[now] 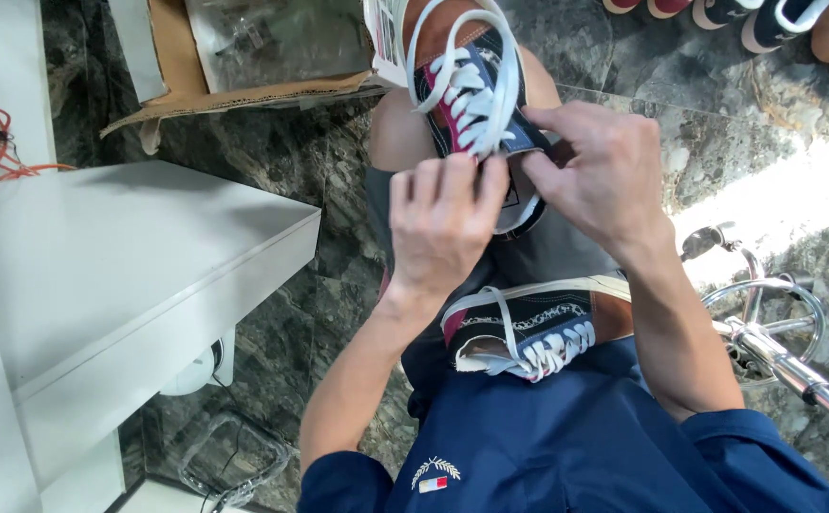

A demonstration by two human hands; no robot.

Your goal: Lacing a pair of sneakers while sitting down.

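head cam | looking steeply down over lap | close on hands (528,204) | floor (339,171) beyond | single view

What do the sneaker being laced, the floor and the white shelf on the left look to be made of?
Sneaker: seemingly matte navy canvas with a smoother tan, leather-like panel, a white rubbery sole edge and flat woven white laces. Floor: polished dark stone, likely marble, veined and reflecting light. White shelf: smooth matte board, perhaps laminate or painted wood.
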